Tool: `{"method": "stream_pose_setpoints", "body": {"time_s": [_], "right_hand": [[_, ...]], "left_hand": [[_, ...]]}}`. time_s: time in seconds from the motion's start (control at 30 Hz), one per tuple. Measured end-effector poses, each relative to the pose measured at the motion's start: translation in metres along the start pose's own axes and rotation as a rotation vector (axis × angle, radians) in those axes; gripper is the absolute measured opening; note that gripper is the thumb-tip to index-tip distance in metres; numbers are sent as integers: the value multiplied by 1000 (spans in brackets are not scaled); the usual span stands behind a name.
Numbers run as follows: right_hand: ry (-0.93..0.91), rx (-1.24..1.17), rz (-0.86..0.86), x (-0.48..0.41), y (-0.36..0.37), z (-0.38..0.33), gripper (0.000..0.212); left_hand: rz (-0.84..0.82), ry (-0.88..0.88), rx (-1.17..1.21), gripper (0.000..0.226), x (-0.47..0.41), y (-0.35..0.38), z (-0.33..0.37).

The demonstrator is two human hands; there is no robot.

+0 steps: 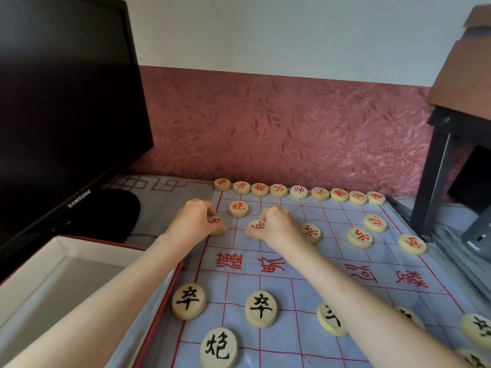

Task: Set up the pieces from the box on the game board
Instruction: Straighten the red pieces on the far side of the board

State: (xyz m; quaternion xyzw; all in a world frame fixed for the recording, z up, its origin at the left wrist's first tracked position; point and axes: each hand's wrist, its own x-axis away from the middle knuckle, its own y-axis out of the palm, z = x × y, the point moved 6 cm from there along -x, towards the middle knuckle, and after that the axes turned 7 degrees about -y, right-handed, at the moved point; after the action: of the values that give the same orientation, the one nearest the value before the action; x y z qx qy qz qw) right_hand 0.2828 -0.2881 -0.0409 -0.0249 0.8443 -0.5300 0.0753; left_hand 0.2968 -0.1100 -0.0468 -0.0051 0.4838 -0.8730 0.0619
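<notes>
STEP: seating, likely, the final two red soldiers | LEFT: left hand [195,219] curled, pinching round pale wooden red-lettered disc [216,223] at left edge line of blue cloth red-gridded board [244,282] | RIGHT: right hand [276,225] curled, pinching second red-lettered disc [256,224] two lines inward | NEXT: centre on crossings, release | BOX: white red-rimmed cardboard box [61,261], visible part bare

On the blue game board [239,288], the left grip [194,220] curls round a red-marked piece [216,223] at the board's left edge. The right grip [276,227] holds a second red piece [256,225] near it. A far row of red pieces [299,192] lines the far edge, and black-marked pieces [261,308] sit nearer. The open box [29,264] lies to the left.
</notes>
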Motion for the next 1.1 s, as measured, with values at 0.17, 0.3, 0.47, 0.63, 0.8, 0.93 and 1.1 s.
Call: {"method": "stream_pose_setpoints", "body": {"time_s": [0.17,0.3,0.47,0.63,0.8,0.93,1.1], "right_hand": [[-25,-33,-48,1,2,-3,38],[-49,-45,-87,2,5,-4,40],[-97,-78,-147,1,10,-2,48],[-52,-223,-191,2,11,11,65],[-75,-183,-81,3,4,14,67],[-79,-191,-57,2,5,14,59],[-89,-190,-75,1,6,16,56]], "left_hand": [[-103,76,70,42,-3,2,-1],[-176,107,85,49,-3,3,-5],[-315,209,60,60,0,4,-5],[-264,222,132,53,2,-3,-3],[-39,111,126,57,2,-9,-7],[-22,80,102,46,1,-5,-11],[-55,105,126,37,1,-4,-14]]}}
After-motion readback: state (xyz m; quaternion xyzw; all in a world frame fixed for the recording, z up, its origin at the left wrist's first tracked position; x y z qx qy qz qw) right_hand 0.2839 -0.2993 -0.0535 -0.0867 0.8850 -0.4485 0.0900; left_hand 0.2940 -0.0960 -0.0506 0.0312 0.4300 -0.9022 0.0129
